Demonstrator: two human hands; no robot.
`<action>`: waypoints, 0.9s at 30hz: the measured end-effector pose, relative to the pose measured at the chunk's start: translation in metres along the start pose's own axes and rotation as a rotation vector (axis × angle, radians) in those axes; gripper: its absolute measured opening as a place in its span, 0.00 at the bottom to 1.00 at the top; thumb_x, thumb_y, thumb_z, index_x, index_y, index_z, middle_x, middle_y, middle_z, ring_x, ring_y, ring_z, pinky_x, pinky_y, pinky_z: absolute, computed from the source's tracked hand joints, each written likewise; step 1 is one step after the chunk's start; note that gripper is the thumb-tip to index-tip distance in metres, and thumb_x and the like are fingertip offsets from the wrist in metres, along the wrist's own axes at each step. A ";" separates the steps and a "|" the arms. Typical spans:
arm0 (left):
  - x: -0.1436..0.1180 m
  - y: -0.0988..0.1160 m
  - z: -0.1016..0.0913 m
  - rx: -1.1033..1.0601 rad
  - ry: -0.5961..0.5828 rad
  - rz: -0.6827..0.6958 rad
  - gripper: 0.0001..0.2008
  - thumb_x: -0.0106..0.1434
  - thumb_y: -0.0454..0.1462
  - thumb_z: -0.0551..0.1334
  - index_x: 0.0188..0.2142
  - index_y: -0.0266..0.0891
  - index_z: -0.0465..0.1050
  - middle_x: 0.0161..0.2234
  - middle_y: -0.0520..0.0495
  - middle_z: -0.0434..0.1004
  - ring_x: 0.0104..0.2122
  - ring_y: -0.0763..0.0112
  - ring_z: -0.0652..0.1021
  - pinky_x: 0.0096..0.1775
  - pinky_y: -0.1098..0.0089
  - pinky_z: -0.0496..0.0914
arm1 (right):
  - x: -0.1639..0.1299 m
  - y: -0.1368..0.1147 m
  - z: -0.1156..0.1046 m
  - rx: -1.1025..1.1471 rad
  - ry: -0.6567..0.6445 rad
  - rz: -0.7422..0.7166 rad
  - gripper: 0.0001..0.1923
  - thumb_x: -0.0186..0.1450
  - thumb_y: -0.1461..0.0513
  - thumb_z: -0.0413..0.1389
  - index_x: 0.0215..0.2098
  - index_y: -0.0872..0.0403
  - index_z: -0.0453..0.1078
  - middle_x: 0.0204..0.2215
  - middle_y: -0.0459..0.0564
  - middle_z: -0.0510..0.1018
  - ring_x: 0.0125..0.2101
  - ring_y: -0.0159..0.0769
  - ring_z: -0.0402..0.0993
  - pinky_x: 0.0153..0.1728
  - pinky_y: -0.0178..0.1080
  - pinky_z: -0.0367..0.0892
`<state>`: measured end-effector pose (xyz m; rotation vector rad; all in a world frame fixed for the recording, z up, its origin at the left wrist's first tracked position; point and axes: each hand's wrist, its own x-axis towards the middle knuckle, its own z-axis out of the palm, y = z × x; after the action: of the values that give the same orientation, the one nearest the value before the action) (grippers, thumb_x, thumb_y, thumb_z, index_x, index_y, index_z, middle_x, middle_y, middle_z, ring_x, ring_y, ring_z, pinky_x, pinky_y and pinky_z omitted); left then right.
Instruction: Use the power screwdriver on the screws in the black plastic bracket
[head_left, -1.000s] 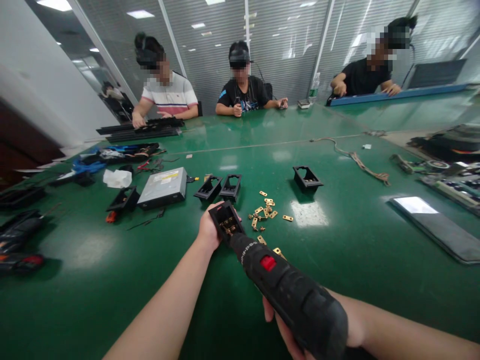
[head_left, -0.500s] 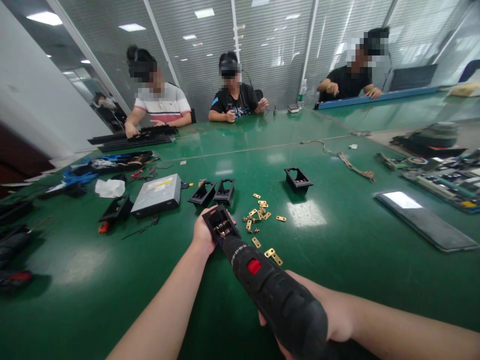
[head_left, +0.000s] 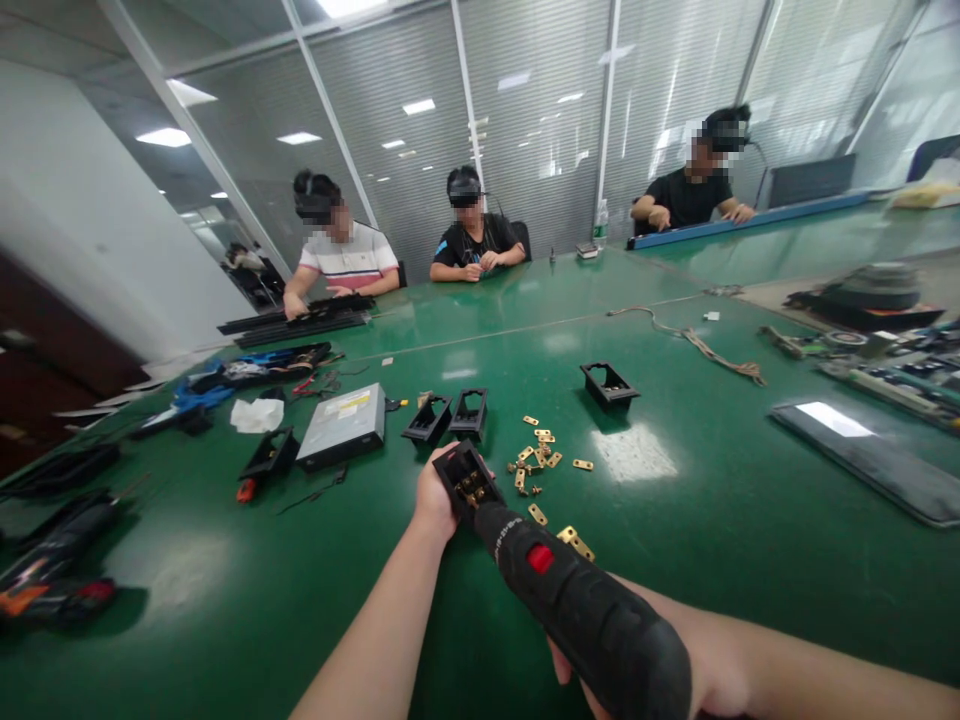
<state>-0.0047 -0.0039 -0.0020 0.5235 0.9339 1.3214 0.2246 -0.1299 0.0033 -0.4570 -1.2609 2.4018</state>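
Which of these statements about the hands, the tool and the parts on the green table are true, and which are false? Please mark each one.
1. The left hand holds a small black housing. True.
2. The right hand grips a hammer. False: it grips a black electric screwdriver with a red switch, its tip in the housing.
3. Loose brass plates lie on the green table to the right of the housing. True.
4. The silver disc drive lies to the right of the brass plates. False: it lies to their left.
5. Two empty black housings stand beyond the held one. True.
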 end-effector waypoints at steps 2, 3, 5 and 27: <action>0.001 0.000 -0.001 -0.016 0.000 -0.008 0.09 0.58 0.39 0.57 0.31 0.34 0.71 0.25 0.43 0.75 0.24 0.55 0.78 0.26 0.59 0.74 | 0.000 0.000 -0.002 -0.021 0.016 0.022 0.41 0.32 0.58 0.75 0.42 0.65 0.68 0.21 0.45 0.76 0.19 0.25 0.69 0.18 0.25 0.54; 0.001 -0.001 -0.002 -0.018 0.003 -0.014 0.09 0.58 0.39 0.57 0.31 0.34 0.72 0.25 0.43 0.75 0.24 0.55 0.78 0.26 0.60 0.74 | 0.000 0.000 -0.002 -0.027 0.016 0.034 0.42 0.32 0.58 0.75 0.42 0.65 0.67 0.21 0.45 0.76 0.19 0.26 0.69 0.18 0.25 0.55; 0.002 -0.001 -0.002 -0.018 0.002 -0.024 0.09 0.58 0.38 0.57 0.30 0.34 0.72 0.24 0.42 0.75 0.24 0.55 0.78 0.27 0.59 0.74 | -0.001 -0.002 0.000 -0.029 0.003 0.041 0.42 0.32 0.59 0.75 0.43 0.64 0.67 0.21 0.45 0.75 0.19 0.26 0.69 0.19 0.25 0.56; 0.004 -0.002 -0.006 -0.012 0.003 -0.027 0.08 0.57 0.41 0.59 0.30 0.37 0.70 0.23 0.45 0.72 0.22 0.55 0.77 0.26 0.58 0.73 | -0.025 -0.024 0.038 -0.613 0.490 -0.001 0.23 0.50 0.71 0.58 0.45 0.58 0.68 0.31 0.48 0.76 0.30 0.33 0.72 0.27 0.31 0.64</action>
<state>-0.0082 -0.0010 -0.0079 0.4981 0.9323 1.3030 0.2335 -0.1567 0.0463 -1.1302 -1.7117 1.6932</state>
